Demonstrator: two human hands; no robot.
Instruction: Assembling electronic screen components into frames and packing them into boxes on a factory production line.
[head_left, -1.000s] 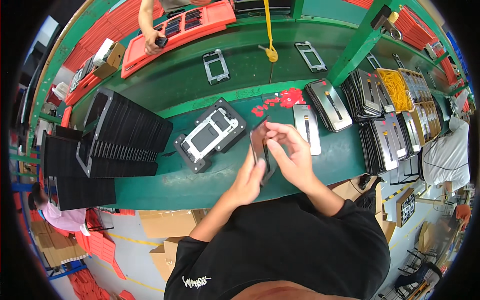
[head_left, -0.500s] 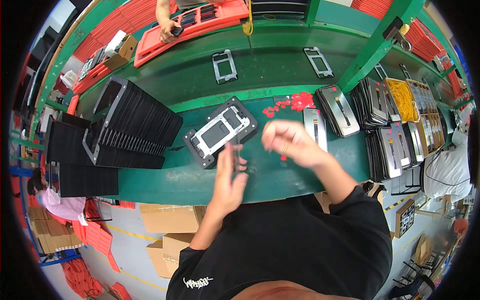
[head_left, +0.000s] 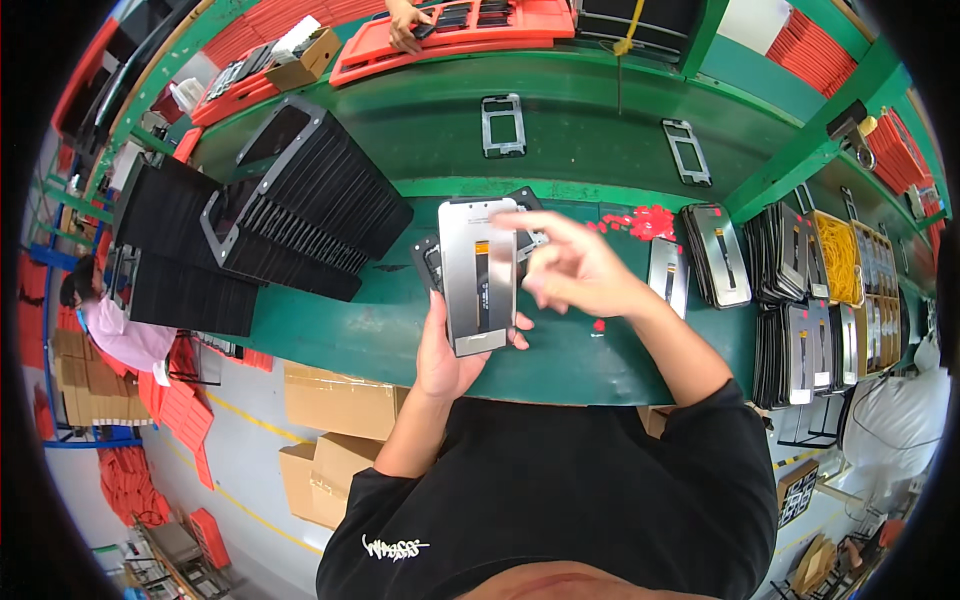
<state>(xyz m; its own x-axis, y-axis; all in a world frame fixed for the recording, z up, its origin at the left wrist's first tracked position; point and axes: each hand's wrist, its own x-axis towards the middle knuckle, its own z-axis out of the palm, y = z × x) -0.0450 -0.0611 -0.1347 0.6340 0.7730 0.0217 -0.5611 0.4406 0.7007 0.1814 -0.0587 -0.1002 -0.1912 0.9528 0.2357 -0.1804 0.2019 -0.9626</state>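
My left hand (head_left: 448, 358) grips the lower part of a phone display panel (head_left: 463, 230), holding it nearly upright. Its silver back, with a dark ribbon cable and an orange strip, faces me. At the panel's upper right edge, my right hand (head_left: 585, 270) has its index finger stretched out and its thumb apart; whether the fingertip touches the panel I cannot tell. Behind the panel, a black fixture block (head_left: 528, 200) is mostly covered. Another silver panel (head_left: 667, 275) lies right of my right hand, below a scatter of small red tabs (head_left: 652, 222).
Tall stacks of black trays (head_left: 330, 190) stand at the left. Piles of panels (head_left: 715, 250) and a box of yellow bands (head_left: 838, 258) are at the right. Phone frames (head_left: 503, 150) lie on the green surface beyond the rail. Another person's hand (head_left: 404, 28) works over a red tray.
The panel in my left hand, edge-on before, now shows its silver back over the fixture. My right hand has come closer to it with the index finger extended. The view has shifted left.
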